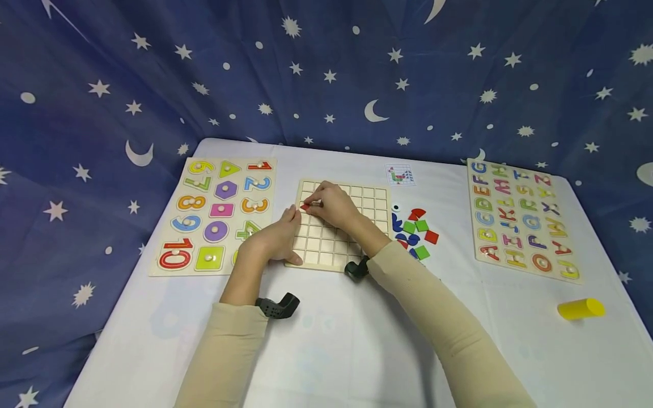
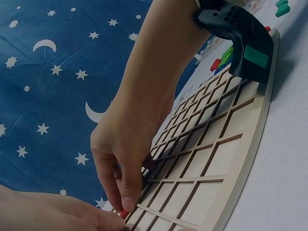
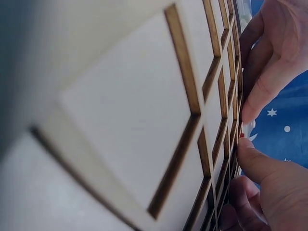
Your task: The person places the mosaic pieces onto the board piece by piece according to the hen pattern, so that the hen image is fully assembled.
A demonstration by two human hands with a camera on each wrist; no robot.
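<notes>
My right hand [image 1: 334, 205] pinches a small red piece [image 1: 304, 207] between thumb and fingertips, over the upper left of a wooden grid board [image 1: 326, 259]. Most of the piece is hidden by the fingers; a sliver of red [image 2: 124, 213] shows in the left wrist view, right at the grid. My left hand [image 1: 275, 235] rests along the board's left edge, its thumb toward the lower left corner and its fingertips close to the red piece. In the right wrist view, the left hand [image 3: 279, 53] appears above and the right hand [image 3: 276, 180] below.
Right of the board lie loose red, green [image 1: 421, 252] and blue pieces, below a small pattern card [image 1: 400, 175]. A number-and-shape puzzle [image 1: 234, 215] lies at left, partly behind the left hand. An alphabet puzzle [image 1: 522, 221] and a yellow cylinder [image 1: 580, 309] are at right.
</notes>
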